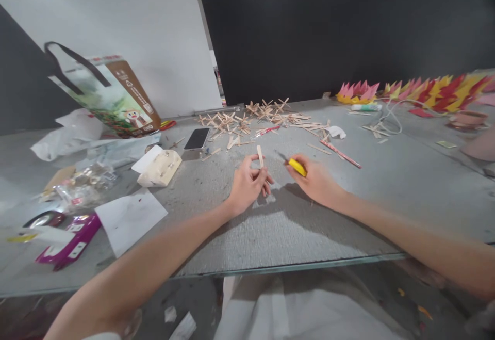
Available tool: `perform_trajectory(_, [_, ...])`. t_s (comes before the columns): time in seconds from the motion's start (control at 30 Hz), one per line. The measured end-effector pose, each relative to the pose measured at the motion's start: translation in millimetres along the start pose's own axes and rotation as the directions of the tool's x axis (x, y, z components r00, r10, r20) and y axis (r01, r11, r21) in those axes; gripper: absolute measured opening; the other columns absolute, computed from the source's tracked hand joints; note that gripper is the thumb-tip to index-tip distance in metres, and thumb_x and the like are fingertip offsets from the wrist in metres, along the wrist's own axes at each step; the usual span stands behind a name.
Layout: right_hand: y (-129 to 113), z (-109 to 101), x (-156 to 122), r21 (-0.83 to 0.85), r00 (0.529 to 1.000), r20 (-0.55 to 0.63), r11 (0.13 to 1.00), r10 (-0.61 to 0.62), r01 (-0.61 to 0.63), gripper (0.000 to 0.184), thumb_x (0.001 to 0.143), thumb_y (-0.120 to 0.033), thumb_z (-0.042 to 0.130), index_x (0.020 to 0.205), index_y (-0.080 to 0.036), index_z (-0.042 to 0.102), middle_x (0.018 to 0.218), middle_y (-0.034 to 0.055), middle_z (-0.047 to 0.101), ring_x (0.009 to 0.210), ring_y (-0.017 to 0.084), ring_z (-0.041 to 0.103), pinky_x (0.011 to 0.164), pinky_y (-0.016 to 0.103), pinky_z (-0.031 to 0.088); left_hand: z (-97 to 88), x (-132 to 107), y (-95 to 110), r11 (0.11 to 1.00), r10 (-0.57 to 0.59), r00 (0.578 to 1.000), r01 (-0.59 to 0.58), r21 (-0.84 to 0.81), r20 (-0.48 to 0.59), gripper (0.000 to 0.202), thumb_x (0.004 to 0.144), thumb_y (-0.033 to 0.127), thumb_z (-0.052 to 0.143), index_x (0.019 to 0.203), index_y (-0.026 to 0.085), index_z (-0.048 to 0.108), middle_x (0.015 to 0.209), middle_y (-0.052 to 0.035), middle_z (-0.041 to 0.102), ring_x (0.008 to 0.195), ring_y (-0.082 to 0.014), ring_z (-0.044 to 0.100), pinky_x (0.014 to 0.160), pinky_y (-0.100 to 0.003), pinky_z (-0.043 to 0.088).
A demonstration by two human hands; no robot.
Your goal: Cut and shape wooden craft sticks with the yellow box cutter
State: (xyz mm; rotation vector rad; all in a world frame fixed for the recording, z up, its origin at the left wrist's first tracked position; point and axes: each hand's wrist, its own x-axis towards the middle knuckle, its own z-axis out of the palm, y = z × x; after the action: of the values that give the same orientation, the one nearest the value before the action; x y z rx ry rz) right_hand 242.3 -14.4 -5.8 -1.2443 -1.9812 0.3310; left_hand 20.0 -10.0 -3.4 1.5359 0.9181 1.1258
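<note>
My left hand point(249, 182) is closed around a short wooden craft stick point(260, 156) that points upright above the grey table point(270, 226). Close to its right, my right hand point(315, 180) grips a small yellow-handled cutter point(296, 166), whose dark blade tip aims left toward the stick. Blade and stick stay a little apart. Behind both hands lies a heap of wooden sticks and glued stick crosses point(255, 115).
A black phone point(197, 138) lies left of the stick heap. A tilted paper bag point(116, 97), plastic wrappers, a white sheet point(129, 219) and a purple packet point(69, 244) crowd the left. Pink, red and yellow folded paper shapes point(421, 91) line the back right.
</note>
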Motion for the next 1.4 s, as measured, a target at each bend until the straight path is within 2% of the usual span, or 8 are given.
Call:
perform_trajectory(0.17, [9.2, -0.2, 6.2, 0.043, 0.999, -0.043, 0.999, 0.029, -0.027, 0.041, 0.1, -0.036, 0.052, 0.135, -0.017, 0.04, 0.079, -0.0025, 0.057, 0.06, 0.018, 0.056, 0.062, 0.032, 0.046, -0.2, 1.2, -1.8, 1.0, 0.017, 1.0, -0.017, -0.025, -0.012, 0.036, 0.098, 0.049, 0.065, 0.11, 0.021, 0.046, 0.07, 0.0002, 0.073, 0.045, -0.0138, 0.065, 0.043, -0.023, 0.05])
perform_trajectory(0.37, [-5.2, -7.6, 1.0, 0.042, 0.999, 0.033, 0.998, -0.041, 0.039, 0.025, 0.106, -0.038, 0.047, 0.125, -0.021, 0.052, 0.081, 0.0007, 0.062, 0.066, 0.019, 0.06, 0.063, 0.031, 0.046, -2.6, 3.7, -4.3, 0.999, 0.039, 0.998, -0.039, -0.012, -0.05, 0.039, 0.097, 0.055, 0.066, 0.1, 0.021, 0.047, 0.071, -0.0007, 0.073, 0.045, -0.0129, 0.064, 0.043, -0.023, 0.05])
perform_trajectory(0.57, [-19.7, -18.5, -5.4, 0.044, 0.988, 0.065, 0.99, -0.137, 0.134, 0.036, 0.109, -0.035, 0.048, 0.143, -0.025, 0.054, 0.086, 0.0006, 0.071, 0.063, 0.014, 0.06, 0.067, 0.027, 0.047, -5.3, 6.2, -4.1, 0.999, 0.027, 0.996, -0.028, -0.015, -0.08, 0.047, 0.094, 0.064, 0.067, 0.097, 0.021, 0.048, 0.071, -0.0017, 0.074, 0.044, -0.0129, 0.064, 0.044, -0.023, 0.05])
perform_trajectory(1.0, [-25.4, -15.7, -8.7, 0.036, 0.977, 0.092, 0.982, -0.191, 0.188, 0.04, 0.109, -0.03, 0.045, 0.147, -0.025, 0.055, 0.089, 0.0007, 0.074, 0.058, 0.012, 0.058, 0.062, 0.024, 0.046, -4.8, 7.4, -7.1, 0.999, 0.021, 0.996, -0.023, -0.028, -0.086, 0.049, 0.091, 0.065, 0.07, 0.096, 0.022, 0.046, 0.07, -0.0004, 0.072, 0.044, -0.013, 0.063, 0.044, -0.024, 0.048])
perform_trajectory(1.1, [-25.5, -16.3, -9.3, 0.031, 0.982, 0.055, 0.983, -0.181, 0.179, 0.04, 0.108, -0.03, 0.046, 0.148, -0.026, 0.055, 0.091, 0.0015, 0.074, 0.062, 0.014, 0.062, 0.065, 0.025, 0.048, -8.8, 9.6, -3.7, 0.989, -0.059, 0.998, 0.06, -0.136, 0.01, 0.05, 0.088, 0.064, 0.074, 0.099, 0.021, 0.05, 0.065, 0.0023, 0.066, 0.043, -0.0128, 0.059, 0.043, -0.024, 0.044])
perform_trajectory(1.17, [-25.4, -17.3, -9.3, 0.025, 0.985, 0.012, 0.985, -0.172, 0.172, 0.041, 0.109, -0.03, 0.046, 0.148, -0.027, 0.054, 0.094, 0.0029, 0.075, 0.063, 0.015, 0.063, 0.067, 0.027, 0.05, -11.1, 10.4, -1.6, 0.964, -0.1, 0.988, 0.126, -0.234, 0.119, 0.046, 0.089, 0.06, 0.074, 0.1, 0.02, 0.054, 0.058, 0.0071, 0.054, 0.042, -0.0104, 0.053, 0.044, -0.022, 0.038])
perform_trajectory(1.27, [-25.1, -18.8, -8.4, 0.023, 0.986, -0.035, 0.986, -0.164, 0.164, 0.041, 0.109, -0.03, 0.046, 0.149, -0.026, 0.054, 0.1, 0.0058, 0.077, 0.065, 0.016, 0.065, 0.069, 0.029, 0.052, -11.9, 10.1, 1.7, 0.915, -0.141, 0.957, 0.224, -0.336, 0.254, 0.033, 0.093, 0.049, 0.072, 0.096, 0.019, 0.058, 0.055, 0.0107, 0.034, 0.042, -0.0072, 0.04, 0.046, -0.02, 0.028])
perform_trajectory(1.4, [-26.0, -19.2, -7.4, 0.001, 0.981, -0.038, 0.981, -0.192, 0.192, 0.041, 0.109, -0.029, 0.045, 0.149, -0.025, 0.055, 0.112, 0.0094, 0.077, 0.074, 0.018, 0.07, 0.075, 0.031, 0.055, -10.0, 9.0, 6.4, 0.879, -0.184, 0.905, 0.326, -0.348, 0.384, 0.024, 0.091, 0.039, 0.071, 0.087, 0.018, 0.061, 0.054, 0.0098, 0.025, 0.046, -0.0083, 0.029, 0.05, -0.022, 0.021])
